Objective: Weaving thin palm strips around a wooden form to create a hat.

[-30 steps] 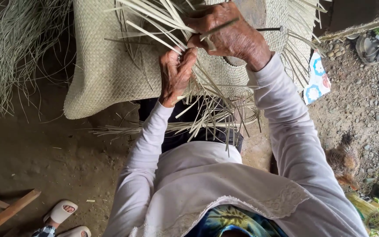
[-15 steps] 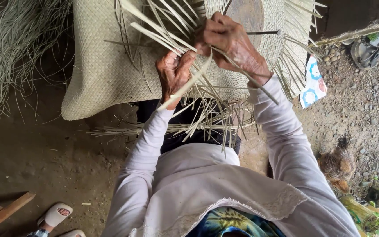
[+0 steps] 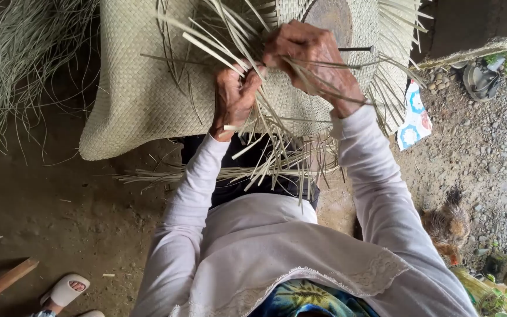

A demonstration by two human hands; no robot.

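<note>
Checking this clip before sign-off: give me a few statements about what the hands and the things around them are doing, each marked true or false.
1. Both hands grip loose straw strips at the edge of a woven mat. True: the left hand and right hand hold strips over the woven mat.
2. The mat lies rolled up in a tight tube. False: it lies spread open.
3. A chicken stands on the gravel at right. True: the chicken is beside the right sleeve.
4. The right hand holds scissors. False: it holds only strips.
5. A sandalled foot shows at lower left. True.
</note>
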